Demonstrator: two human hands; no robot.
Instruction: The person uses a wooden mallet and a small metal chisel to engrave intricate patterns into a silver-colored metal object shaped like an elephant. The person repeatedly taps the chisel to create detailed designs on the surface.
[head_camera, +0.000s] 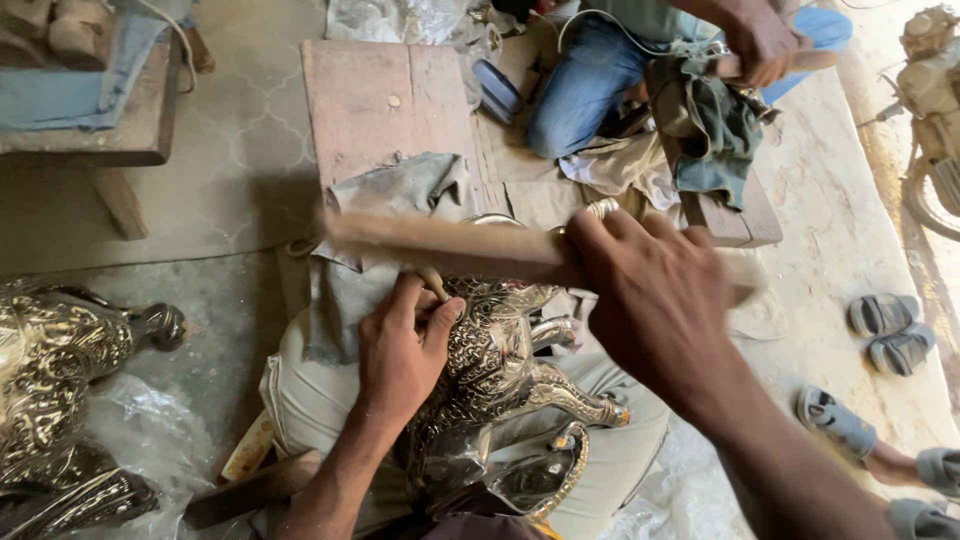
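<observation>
An ornate shiny metal animal figure (495, 385) with engraved patterns lies across my lap. My left hand (405, 345) rests on its back and pinches a small punch tool (433, 283) upright against the metal. My right hand (655, 300) grips a long wooden stick (440, 245), blurred with motion, held crosswise just above the punch. A grey cloth (400, 195) lies under and behind the figure.
A wooden board (385, 100) lies ahead. Another person in jeans (580, 75) kneels at the back, hand on a wooden handle beside a low bench with a dark cloth (710, 125). Another ornate metal piece (55, 390) sits left. Sandals (890, 330) lie right.
</observation>
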